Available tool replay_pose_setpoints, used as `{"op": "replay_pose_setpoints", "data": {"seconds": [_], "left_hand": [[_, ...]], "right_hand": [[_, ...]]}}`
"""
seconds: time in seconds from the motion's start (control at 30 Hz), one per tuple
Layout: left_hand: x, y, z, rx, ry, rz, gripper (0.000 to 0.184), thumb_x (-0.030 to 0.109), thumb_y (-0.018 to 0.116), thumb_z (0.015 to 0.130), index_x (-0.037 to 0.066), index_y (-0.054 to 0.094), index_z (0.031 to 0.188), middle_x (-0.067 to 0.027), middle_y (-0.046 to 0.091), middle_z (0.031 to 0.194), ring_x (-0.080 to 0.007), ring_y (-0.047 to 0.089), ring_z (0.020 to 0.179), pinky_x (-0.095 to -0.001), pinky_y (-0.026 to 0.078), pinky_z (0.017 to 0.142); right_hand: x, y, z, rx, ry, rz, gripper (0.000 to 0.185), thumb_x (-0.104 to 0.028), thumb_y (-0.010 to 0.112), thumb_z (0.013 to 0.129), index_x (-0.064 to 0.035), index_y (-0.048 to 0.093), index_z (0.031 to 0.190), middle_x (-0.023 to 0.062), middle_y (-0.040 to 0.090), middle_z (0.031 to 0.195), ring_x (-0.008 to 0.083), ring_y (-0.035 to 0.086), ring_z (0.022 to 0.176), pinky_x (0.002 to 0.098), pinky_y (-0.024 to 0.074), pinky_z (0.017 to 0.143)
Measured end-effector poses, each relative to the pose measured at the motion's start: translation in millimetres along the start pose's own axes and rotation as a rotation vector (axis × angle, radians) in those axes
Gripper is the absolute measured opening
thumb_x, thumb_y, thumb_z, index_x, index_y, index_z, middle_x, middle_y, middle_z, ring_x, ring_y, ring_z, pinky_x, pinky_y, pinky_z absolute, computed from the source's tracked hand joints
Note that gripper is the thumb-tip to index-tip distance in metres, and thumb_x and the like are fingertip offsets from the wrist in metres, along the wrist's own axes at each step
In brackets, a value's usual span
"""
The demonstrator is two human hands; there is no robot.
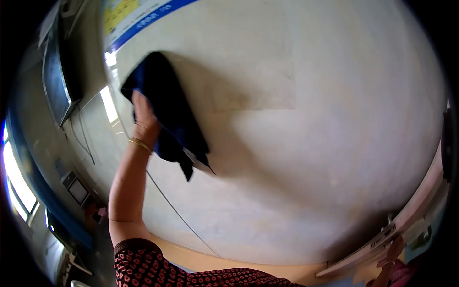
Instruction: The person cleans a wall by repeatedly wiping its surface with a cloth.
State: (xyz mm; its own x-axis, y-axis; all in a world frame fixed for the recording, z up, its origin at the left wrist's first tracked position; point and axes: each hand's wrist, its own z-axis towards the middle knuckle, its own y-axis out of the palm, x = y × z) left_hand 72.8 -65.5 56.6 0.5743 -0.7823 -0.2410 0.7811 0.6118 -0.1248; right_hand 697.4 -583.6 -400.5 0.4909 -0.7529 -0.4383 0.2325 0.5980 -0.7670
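My left hand (145, 112) is raised against a pale wall and holds a dark navy cloth (168, 103). The cloth covers most of the fingers, and its loose corners hang down to the right. A thin gold bangle (140, 143) circles the left wrist. At the lower right edge, what appears to be my right hand (393, 249) is beside the door edge, close to a metal latch (386, 230). Its fingers are dim and too small to make out.
The pale wall (334, 119) fills most of the view, with a blue-and-yellow poster (138, 21) at its top left. A wall-mounted screen (56, 79), hanging cables and a bright window (18, 177) lie to the left. A light door edge (351, 260) slants across the lower right.
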Motion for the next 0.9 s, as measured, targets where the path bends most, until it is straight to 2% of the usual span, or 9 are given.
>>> {"op": "replay_pose_setpoints", "data": {"seconds": [0.03, 0.1, 0.17, 0.2, 0.47, 0.53, 0.67, 0.8, 0.9], "left_hand": [[23.9, 0.8, -8.9, 0.040, 0.055, 0.180, 0.035, 0.012, 0.049, 0.080, -0.002, 0.043, 0.112, -0.0089, 0.050, 0.105, -0.0178, 0.046, 0.096, -0.0299, 0.036, 0.086], [54.7, 10.8, -29.4, -0.010, -0.448, -0.847, 0.033, 0.015, 0.045, 0.083, -0.001, 0.044, 0.112, -0.0093, 0.051, 0.107, -0.0170, 0.047, 0.099, -0.0271, 0.036, 0.086], [58.0, 5.4, -57.7, -0.361, 0.003, 0.094, 0.038, 0.008, 0.044, 0.078, -0.003, 0.042, 0.114, -0.0176, 0.044, 0.117, -0.0301, 0.041, 0.109, -0.0341, 0.031, 0.094], [71.3, 3.4, -61.2, -0.386, 0.063, 0.188, 0.045, 0.010, 0.047, 0.074, -0.002, 0.040, 0.116, -0.0192, 0.041, 0.119, -0.0324, 0.037, 0.112, -0.0364, 0.027, 0.096], [98.3, -0.1, -59.3, -0.386, 0.080, 0.379, 0.056, 0.012, 0.049, 0.069, -0.001, 0.035, 0.121, -0.0198, 0.039, 0.121, -0.0329, 0.036, 0.113, -0.0398, 0.024, 0.097], [85.6, -2.9, -35.9, -0.567, -0.119, 0.510, 0.060, 0.015, 0.051, 0.067, -0.003, 0.033, 0.121, -0.0214, 0.041, 0.118, -0.0343, 0.039, 0.109, -0.0408, 0.025, 0.095], [90.2, 12.7, 29.6, 0.072, 0.087, 0.270, 0.062, 0.014, 0.052, 0.067, -0.004, 0.031, 0.122, -0.0237, 0.043, 0.114, -0.0366, 0.043, 0.100, -0.0417, 0.028, 0.091], [100.5, 14.2, 2.9, -0.377, -0.162, 0.321, 0.063, 0.014, 0.051, 0.067, -0.004, 0.030, 0.122, -0.0242, 0.038, 0.120, -0.0356, 0.039, 0.107, -0.0405, 0.030, 0.091], [121.0, 30.1, -46.5, -0.304, 0.034, 0.287, 0.055, 0.017, 0.046, 0.077, -0.001, 0.027, 0.125, -0.0195, 0.028, 0.129, -0.0333, 0.025, 0.120, -0.0385, 0.018, 0.100]], "right_hand": [[2.1, 2.1, 3.4, -0.004, -0.016, -0.065, 0.031, -0.015, 0.032, 0.088, 0.0081, 0.050, 0.097, 0.0220, 0.054, 0.091, 0.0337, 0.052, 0.083, 0.0381, 0.0409, 0.075], [10.4, 7.1, 6.7, 0.002, -0.047, -0.125, 0.031, -0.014, 0.031, 0.088, 0.0085, 0.050, 0.096, 0.0218, 0.055, 0.090, 0.0335, 0.052, 0.082, 0.0379, 0.0417, 0.073], [12.2, 10.6, 6.2, 0.049, 0.055, -0.161, 0.030, -0.014, 0.032, 0.088, 0.0079, 0.051, 0.095, 0.0208, 0.055, 0.088, 0.0334, 0.053, 0.079, 0.0380, 0.0435, 0.069], [0.9, 5.2, 7.1, 0.061, 0.045, -0.150, 0.030, -0.014, 0.032, 0.088, 0.0079, 0.051, 0.095, 0.0208, 0.055, 0.088, 0.0334, 0.053, 0.079, 0.0380, 0.0435, 0.069], [-8.0, -2.8, 8.7, -0.038, -0.035, -0.423, 0.020, -0.012, 0.039, 0.083, 0.0020, 0.053, 0.089, 0.0159, 0.057, 0.083, 0.0302, 0.056, 0.075, 0.0380, 0.0453, 0.066], [-19.9, -14.3, 4.8, -0.014, -0.084, -0.471, 0.019, -0.011, 0.040, 0.082, 0.0012, 0.053, 0.088, 0.0153, 0.057, 0.084, 0.0294, 0.056, 0.074, 0.0378, 0.0456, 0.066], [-37.1, -20.8, -1.5, -0.003, -0.018, -0.380, 0.021, -0.012, 0.038, 0.083, 0.0018, 0.052, 0.088, 0.0158, 0.057, 0.083, 0.0300, 0.055, 0.075, 0.0381, 0.0448, 0.067], [-25.3, -11.3, 3.0, 0.049, -0.035, -0.316, 0.024, -0.015, 0.036, 0.084, 0.0021, 0.053, 0.082, 0.0177, 0.057, 0.079, 0.0341, 0.054, 0.073, 0.0408, 0.0440, 0.064], [-11.7, -5.2, 5.6, 0.100, -0.130, -0.289, 0.014, -0.009, 0.042, 0.080, 0.0019, 0.050, 0.081, 0.0175, 0.055, 0.073, 0.0335, 0.054, 0.069, 0.0414, 0.0440, 0.060]]}}
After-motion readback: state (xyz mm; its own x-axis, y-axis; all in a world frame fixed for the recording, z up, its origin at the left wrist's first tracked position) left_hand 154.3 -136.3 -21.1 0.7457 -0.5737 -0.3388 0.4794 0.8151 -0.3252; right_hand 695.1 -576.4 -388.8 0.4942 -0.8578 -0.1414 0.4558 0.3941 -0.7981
